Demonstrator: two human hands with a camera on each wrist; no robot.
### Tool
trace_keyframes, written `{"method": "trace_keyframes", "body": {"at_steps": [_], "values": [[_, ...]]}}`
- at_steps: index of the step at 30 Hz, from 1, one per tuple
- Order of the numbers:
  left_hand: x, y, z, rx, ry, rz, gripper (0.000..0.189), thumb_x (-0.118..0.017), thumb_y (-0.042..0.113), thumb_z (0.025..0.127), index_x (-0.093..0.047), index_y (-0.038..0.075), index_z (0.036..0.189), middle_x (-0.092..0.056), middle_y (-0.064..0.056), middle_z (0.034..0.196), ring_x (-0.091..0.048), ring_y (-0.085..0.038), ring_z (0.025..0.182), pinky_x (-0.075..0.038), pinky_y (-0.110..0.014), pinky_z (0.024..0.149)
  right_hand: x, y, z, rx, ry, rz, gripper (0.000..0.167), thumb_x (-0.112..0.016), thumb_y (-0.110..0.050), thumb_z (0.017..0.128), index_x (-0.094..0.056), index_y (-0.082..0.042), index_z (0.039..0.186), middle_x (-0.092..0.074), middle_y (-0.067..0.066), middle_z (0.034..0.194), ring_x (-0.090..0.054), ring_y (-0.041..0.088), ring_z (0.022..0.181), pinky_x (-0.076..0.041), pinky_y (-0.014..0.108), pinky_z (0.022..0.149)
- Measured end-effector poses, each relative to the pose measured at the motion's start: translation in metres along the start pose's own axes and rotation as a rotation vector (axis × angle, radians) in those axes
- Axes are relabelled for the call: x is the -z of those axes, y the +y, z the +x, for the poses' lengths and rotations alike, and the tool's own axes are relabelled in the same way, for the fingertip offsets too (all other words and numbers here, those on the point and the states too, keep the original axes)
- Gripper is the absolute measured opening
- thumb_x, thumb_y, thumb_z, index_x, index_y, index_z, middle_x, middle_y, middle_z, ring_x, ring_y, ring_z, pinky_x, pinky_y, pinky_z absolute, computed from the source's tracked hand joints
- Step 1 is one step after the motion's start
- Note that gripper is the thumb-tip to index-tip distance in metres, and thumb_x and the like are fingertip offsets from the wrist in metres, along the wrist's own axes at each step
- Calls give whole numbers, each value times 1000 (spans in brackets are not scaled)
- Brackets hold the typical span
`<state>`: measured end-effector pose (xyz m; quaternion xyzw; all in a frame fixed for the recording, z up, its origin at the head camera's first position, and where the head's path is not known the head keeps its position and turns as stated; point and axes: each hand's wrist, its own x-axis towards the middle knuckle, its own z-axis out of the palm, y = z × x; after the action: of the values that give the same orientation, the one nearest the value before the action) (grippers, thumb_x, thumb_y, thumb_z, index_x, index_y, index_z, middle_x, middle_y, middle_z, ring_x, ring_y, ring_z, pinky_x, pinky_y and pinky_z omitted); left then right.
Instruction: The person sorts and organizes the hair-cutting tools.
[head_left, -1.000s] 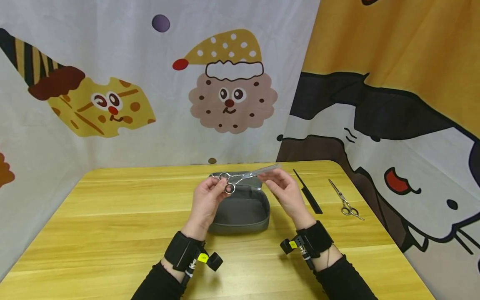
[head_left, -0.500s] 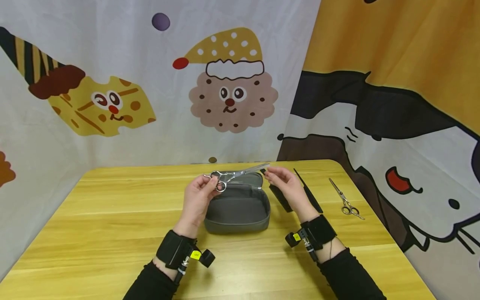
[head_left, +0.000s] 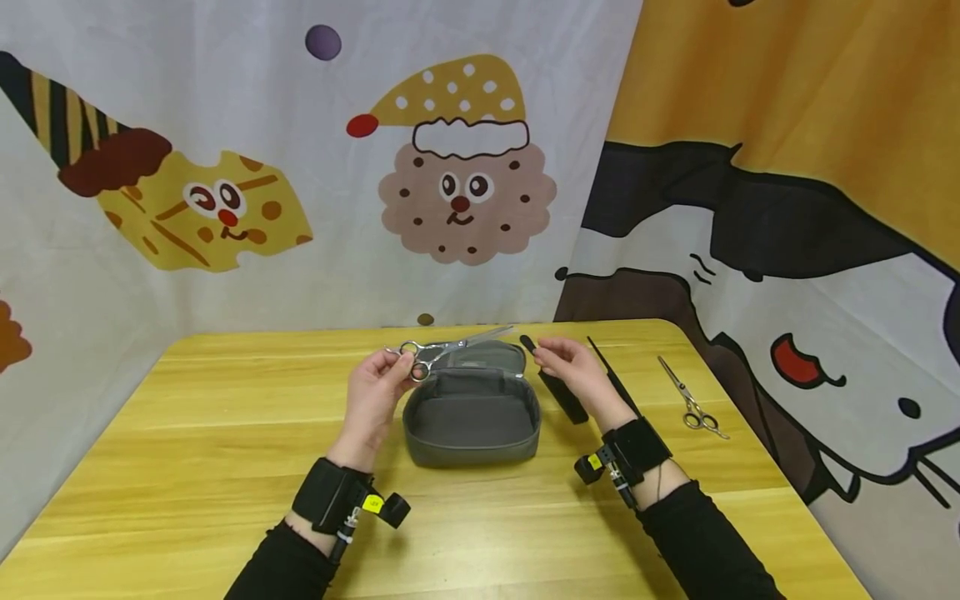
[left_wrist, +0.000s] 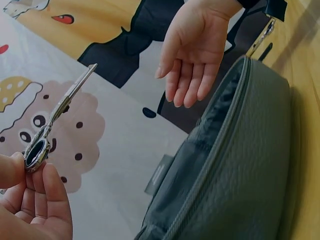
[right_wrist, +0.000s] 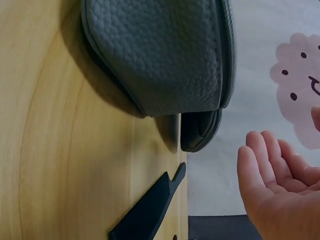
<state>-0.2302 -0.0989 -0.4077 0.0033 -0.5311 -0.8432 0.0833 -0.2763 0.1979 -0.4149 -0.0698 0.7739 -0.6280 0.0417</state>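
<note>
My left hand (head_left: 371, 396) pinches a pair of silver scissors (left_wrist: 60, 107) by a finger ring, blades pointing right and upward over the back of a grey case (head_left: 472, 450). In the left wrist view the thumb and fingers grip the ring. My right hand (head_left: 579, 373) hovers to the right of the case with nothing in it; its fingers are relaxed, palm visible in the left wrist view. Below it on the table lies a black comb (right_wrist: 150, 207) with a narrow handle. The case stands unzipped with its lid folded back, its visible inside bare.
Another black comb (head_left: 615, 379), slender with a thin tail, lies partly hidden behind the right hand. Farther right lies a second pair of scissors (head_left: 693, 408). The wooden table (head_left: 187, 467) meets a printed curtain (head_left: 300, 300) at the back.
My left hand has moved left with the scissors, away from the right hand. The right hand has let go of the blades and shifted slightly right, and the wider comb has come into view.
</note>
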Motion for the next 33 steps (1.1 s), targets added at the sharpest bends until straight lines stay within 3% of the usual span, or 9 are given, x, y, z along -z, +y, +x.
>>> {"method": "trace_keyframes", "body": {"at_steps": [3,12,22,33], "values": [[5,0,2,-2,5,8,23,-59,-6,96,-56,3,75,-63,-5,83,-64,-11,67,-56,-23,65,2,3,2,-17,-20,-6,51,-59,-18,102,-44,12,140,-52,31,134,-54,41,122,-43,49,106],[21,1,7,40,46,38,23,-59,-4,97,-56,4,75,-63,-3,82,-64,-12,70,-57,-23,66,6,11,10,-103,-55,-35,56,-59,-23,102,-41,8,145,-50,29,137,-52,41,125,-46,44,104],[38,2,13,98,59,82,20,-60,0,98,-58,2,78,-63,-4,84,-65,-12,72,-57,-23,68,6,16,26,-247,-124,-54,56,-55,-23,104,-38,10,145,-51,28,137,-53,39,124,-45,45,105],[48,4,17,127,58,80,20,-60,1,98,-59,4,79,-63,-4,85,-66,-13,74,-57,-23,70,-3,16,34,-328,-122,-87,56,-57,-26,103,-41,10,143,-55,24,132,-59,32,117,-46,43,104]]}}
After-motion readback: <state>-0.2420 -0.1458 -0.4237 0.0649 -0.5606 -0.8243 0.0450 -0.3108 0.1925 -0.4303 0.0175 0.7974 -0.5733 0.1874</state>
